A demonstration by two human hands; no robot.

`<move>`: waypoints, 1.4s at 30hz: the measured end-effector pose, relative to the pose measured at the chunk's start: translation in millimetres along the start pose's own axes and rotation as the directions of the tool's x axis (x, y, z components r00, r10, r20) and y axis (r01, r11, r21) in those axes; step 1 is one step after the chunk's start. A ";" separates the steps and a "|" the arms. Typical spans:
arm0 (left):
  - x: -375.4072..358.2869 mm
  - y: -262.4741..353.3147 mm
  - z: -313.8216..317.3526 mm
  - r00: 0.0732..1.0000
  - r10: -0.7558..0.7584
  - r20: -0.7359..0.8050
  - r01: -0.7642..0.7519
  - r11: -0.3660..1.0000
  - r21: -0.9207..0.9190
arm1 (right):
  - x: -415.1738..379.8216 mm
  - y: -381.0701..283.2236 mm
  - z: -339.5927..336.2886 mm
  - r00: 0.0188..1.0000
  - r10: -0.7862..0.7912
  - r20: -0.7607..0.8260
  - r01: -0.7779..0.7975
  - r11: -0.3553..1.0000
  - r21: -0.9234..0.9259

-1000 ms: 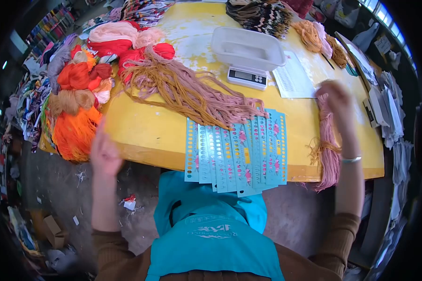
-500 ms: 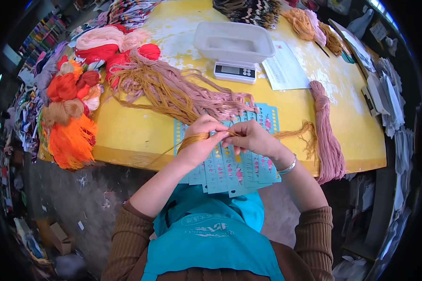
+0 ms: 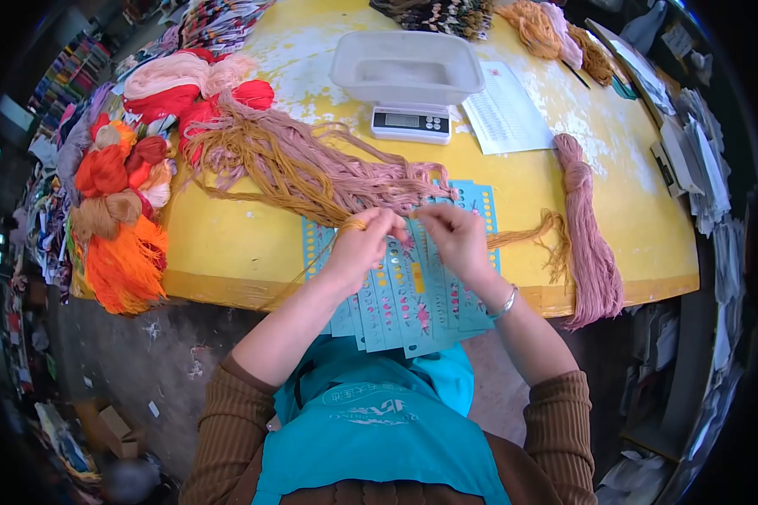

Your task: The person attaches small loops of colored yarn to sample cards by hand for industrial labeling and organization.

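Several turquoise cards (image 3: 387, 320) with holes and pink flower prints overlap at the table's front edge, partly over my lap. Above them, my left hand (image 3: 364, 248) is closed on mustard embroidery thread (image 3: 353, 225), looped over its fingers. A loose strand trails down to the left. My right hand (image 3: 456, 240) is in a pinch just right of it, a small gap between the two; what its fingertips hold is too small to make out. Pink thread strands (image 3: 370, 172) hang from the cards' top holes, with mustard strands lying over them on the left.
A digital scale (image 3: 411, 123) bears a clear plastic tub (image 3: 408, 67), beside a printed sheet (image 3: 508, 109). A pink skein (image 3: 577, 227) lies right. Red, orange and pale thread bundles (image 3: 126, 244) crowd the left of the yellow table (image 3: 227, 261). Shelves of papers stand at the right.
My hands have drawn slightly apart from where they met. The mustard loop that lay across the back of my left hand now sits up by its fingers. The view has shifted slightly.
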State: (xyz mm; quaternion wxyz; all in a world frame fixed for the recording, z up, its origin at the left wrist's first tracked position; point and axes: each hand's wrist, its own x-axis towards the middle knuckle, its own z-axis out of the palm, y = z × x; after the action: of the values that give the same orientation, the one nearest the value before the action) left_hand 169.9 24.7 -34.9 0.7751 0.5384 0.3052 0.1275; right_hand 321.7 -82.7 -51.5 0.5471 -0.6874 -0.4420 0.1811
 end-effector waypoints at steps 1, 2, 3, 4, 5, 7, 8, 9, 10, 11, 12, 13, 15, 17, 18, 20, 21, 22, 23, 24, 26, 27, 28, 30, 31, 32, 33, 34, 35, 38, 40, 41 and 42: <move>1.7 0.5 -3.1 0.998 -0.042 -0.037 0.037 0.994 -0.104 | 7.4 2.6 -7.2 0.976 0.213 0.036 -0.214 0.977 0.023; 3.4 0.6 -6.2 0.994 -0.086 -0.070 0.070 0.976 -0.207 | 13.9 16.3 -5.0 0.991 0.132 -0.038 -0.129 0.989 0.071; 5.0 -1.1 -8.9 0.987 -0.140 -0.080 0.119 0.968 -0.222 | 13.1 22.1 -6.2 0.990 0.133 -0.041 -0.130 0.989 0.071; 5.0 -0.9 -6.1 0.987 -0.140 -0.079 0.120 0.968 -0.221 | 12.6 21.2 -7.0 0.970 0.242 0.029 -0.244 0.967 0.070; 4.2 -0.5 -2.0 0.974 -0.197 -0.114 0.166 0.958 -0.234 | 12.1 20.8 -7.2 0.933 0.347 0.099 -0.354 0.933 0.061; 2.7 1.8 6.4 0.955 -0.255 -0.150 0.214 0.945 -0.247 | 10.2 27.8 -0.9 0.964 0.258 0.068 -0.260 0.966 0.013; 2.1 3.3 11.2 0.947 -0.283 -0.154 0.233 0.931 -0.280 | 9.4 30.7 1.6 0.986 0.164 0.042 -0.162 0.986 -0.038; 2.3 4.0 14.1 0.937 -0.312 -0.156 0.253 0.916 -0.312 | 8.5 32.7 2.0 0.985 0.166 0.039 -0.165 0.986 -0.036; 3.9 3.4 15.2 0.937 -0.312 -0.154 0.254 0.916 -0.309 | 8.5 31.6 1.0 0.980 0.191 0.049 -0.190 0.981 -0.032; 5.9 2.3 16.0 0.944 -0.297 -0.141 0.247 0.924 -0.291 | 8.8 30.3 -0.7 0.975 0.214 0.059 -0.212 0.977 -0.030; 7.8 0.6 16.4 0.951 -0.282 -0.128 0.239 0.932 -0.274 | 8.7 29.0 -2.3 0.975 0.213 0.056 -0.211 0.977 -0.029; 11.6 -4.6 15.7 0.952 -0.279 -0.127 0.238 0.933 -0.271 | 8.6 27.6 -3.5 0.970 0.231 0.081 -0.229 0.973 -0.031; 19.7 -16.7 16.1 0.976 -0.211 -0.049 0.204 0.973 -0.110 | 9.0 25.4 -4.8 0.963 0.248 0.105 -0.246 0.969 -0.031; 22.5 -19.7 24.4 0.983 -0.164 -0.085 0.164 0.986 -0.010 | 8.7 22.8 -6.3 0.947 0.282 0.156 -0.285 0.958 0.002; 26.8 -24.0 26.7 0.988 -0.093 -0.127 0.103 0.992 0.079 | 8.5 19.5 -7.6 0.947 0.281 0.154 -0.284 0.959 0.002; 31.1 -29.3 26.6 0.987 -0.017 -0.161 0.044 0.984 0.170 | 8.3 12.4 -8.5 0.937 0.299 0.180 -0.307 0.952 0.013; 32.5 -32.0 25.7 0.984 -0.024 -0.178 0.051 0.988 0.148 | 7.9 14.0 -7.2 0.937 0.299 0.180 -0.306 0.952 0.013; 31.9 -30.5 26.8 0.981 -0.031 -0.194 0.056 0.990 0.126 | 7.4 16.4 -5.4 0.966 0.208 0.153 -0.212 0.977 0.005; 30.6 -29.2 27.2 0.981 -0.030 -0.192 0.055 0.990 0.126 | 6.8 17.5 -4.6 0.985 0.115 0.126 -0.116 0.993 -0.005; 28.5 -27.7 26.6 0.981 -0.030 -0.194 0.059 0.987 0.148 | 6.0 17.7 -4.9 0.985 0.116 0.125 -0.116 0.993 -0.006; 23.3 -23.6 25.2 0.979 -0.029 -0.202 0.064 0.984 0.167 | 5.5 11.7 -3.9 0.987 0.080 0.140 -0.061 0.989 -0.136; 22.2 -21.9 23.7 0.983 -0.048 -0.176 0.077 0.984 0.162 | 5.5 10.1 -2.3 0.987 0.077 0.143 -0.057 0.989 -0.134; 21.8 -20.0 22.8 0.987 -0.066 -0.148 0.089 0.983 0.158 | 5.0 8.8 -1.5 0.987 0.082 0.140 -0.059 0.985 -0.165; 18.7 -16.5 20.5 0.986 -0.099 -0.132 0.111 0.990 0.084 | 3.8 9.1 0.1 0.987 0.089 0.137 -0.061 0.978 -0.198; 17.6 -15.5 19.8 0.985 -0.134 -0.111 0.136 0.991 0.012 | 3.2 11.6 2.1 0.991 0.063 0.120 -0.039 0.980 -0.197; 17.3 -14.9 20.3 0.985 -0.134 -0.111 0.136 0.991 0.010 | 2.8 12.6 3.4 0.994 0.038 0.103 -0.017 0.981 -0.195; 17.5 -14.7 21.5 0.984 -0.132 -0.119 0.134 0.991 0.008 | 2.5 12.6 3.7 0.994 0.038 0.104 -0.017 0.981 -0.196; 17.9 -14.5 22.1 0.983 -0.130 -0.127 0.132 0.991 0.005 | 2.4 12.4 3.6 0.991 0.055 0.119 -0.027 0.975 -0.221; 18.9 -14.8 21.7 0.983 -0.129 -0.128 0.131 0.991 0.004 | 2.9 12.4 3.5 0.988 0.072 0.135 -0.037 0.968 -0.247; 25.0 -16.3 18.0 0.986 -0.118 -0.122 0.122 0.992 0.028 | 6.0 28.9 4.3 0.968 0.135 0.212 -0.133 0.991 -0.026; 30.2 -16.9 11.7 0.977 -0.169 -0.133 0.188 0.972 0.143 | 7.3 34.7 4.0 0.955 0.172 0.241 -0.181 0.983 0.015; 34.9 -25.4 5.7 0.977 -0.169 -0.132 0.187 0.972 0.143 | 8.3 34.6 3.6 0.940 0.207 0.272 -0.230 0.972 0.055; 41.7 -37.5 -2.2 0.992 -0.030 -0.123 0.069 0.944 0.321 | 9.3 33.0 3.6 0.940 0.207 0.271 -0.229 0.972 0.054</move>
State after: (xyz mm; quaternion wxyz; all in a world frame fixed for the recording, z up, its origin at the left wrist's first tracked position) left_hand 196.2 33.7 -83.6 0.6596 0.6425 0.3802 0.0871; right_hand 337.7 -73.4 -80.7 0.4887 -0.6779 -0.4239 0.3491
